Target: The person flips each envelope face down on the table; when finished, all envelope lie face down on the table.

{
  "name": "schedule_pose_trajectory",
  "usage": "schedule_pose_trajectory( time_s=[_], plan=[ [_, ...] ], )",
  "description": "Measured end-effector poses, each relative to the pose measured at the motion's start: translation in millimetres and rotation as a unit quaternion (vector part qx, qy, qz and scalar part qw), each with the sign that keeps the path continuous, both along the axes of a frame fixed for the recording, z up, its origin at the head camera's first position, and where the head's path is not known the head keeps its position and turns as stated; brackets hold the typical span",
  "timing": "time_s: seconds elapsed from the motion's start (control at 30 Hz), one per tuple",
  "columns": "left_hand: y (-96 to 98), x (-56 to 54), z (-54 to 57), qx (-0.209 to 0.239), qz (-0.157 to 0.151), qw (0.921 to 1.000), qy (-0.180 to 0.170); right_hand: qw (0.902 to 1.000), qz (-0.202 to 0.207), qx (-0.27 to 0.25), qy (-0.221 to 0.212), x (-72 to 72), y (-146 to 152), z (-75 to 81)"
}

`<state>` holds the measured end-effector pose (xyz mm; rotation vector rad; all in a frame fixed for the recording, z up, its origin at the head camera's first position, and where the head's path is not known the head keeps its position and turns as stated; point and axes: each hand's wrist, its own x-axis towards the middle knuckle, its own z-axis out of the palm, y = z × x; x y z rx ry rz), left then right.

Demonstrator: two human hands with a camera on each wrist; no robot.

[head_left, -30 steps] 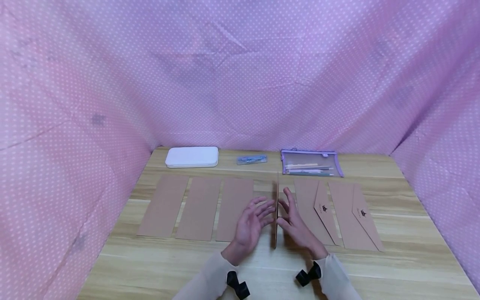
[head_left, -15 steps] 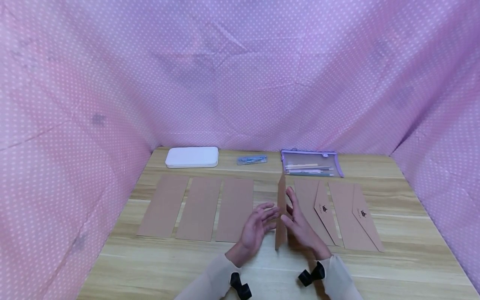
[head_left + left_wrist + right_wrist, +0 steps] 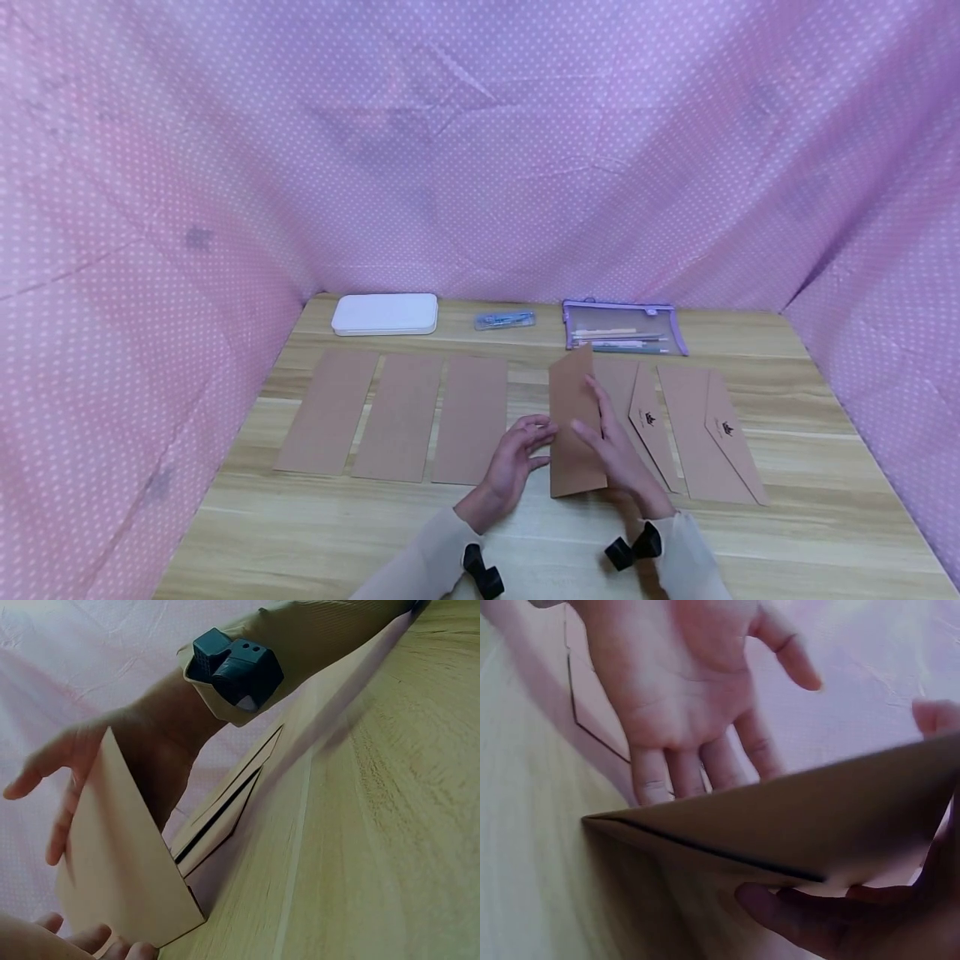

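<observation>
A plain brown paper envelope [image 3: 573,442] stands on its long edge on the table, tilted to the right between the two hands. My left hand [image 3: 510,467] rests its fingertips at the lower left of it, palm facing inward. My right hand [image 3: 622,458] is on the other side, its fingers against the back and its thumb reaching over the top edge. The right wrist view shows the dark line of the envelope's flap [image 3: 720,851]. The left wrist view shows its plain face [image 3: 127,862]. Right fingers are partly hidden behind the envelope.
Several plain brown envelopes [image 3: 393,417] lie in a row at left. At right, two envelopes show crown-printed flaps [image 3: 731,442]. Along the back stand a white case [image 3: 384,314], a small blue packet [image 3: 504,320] and a purple zip pouch [image 3: 622,321] with pencils.
The envelope has tipped from upright toward the right, so its plain face now shows. Both hands have shifted slightly to the right with it.
</observation>
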<state>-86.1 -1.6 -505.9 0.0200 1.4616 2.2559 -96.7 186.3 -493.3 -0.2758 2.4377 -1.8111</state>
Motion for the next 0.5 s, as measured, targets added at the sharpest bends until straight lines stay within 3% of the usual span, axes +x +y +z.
schedule_pose_trajectory(
  time_s=[0.2,0.5],
  plan=[
    [0.3,-0.5,-1.5,0.0,0.002,1.0,-0.007,0.9983,-0.024,-0.005,-0.052,-2.1,5.7,5.1],
    [0.3,-0.5,-3.0,0.001,-0.001,1.0,0.001,0.9961,-0.046,0.016,-0.073,-8.4,12.2,-0.5]
  ],
)
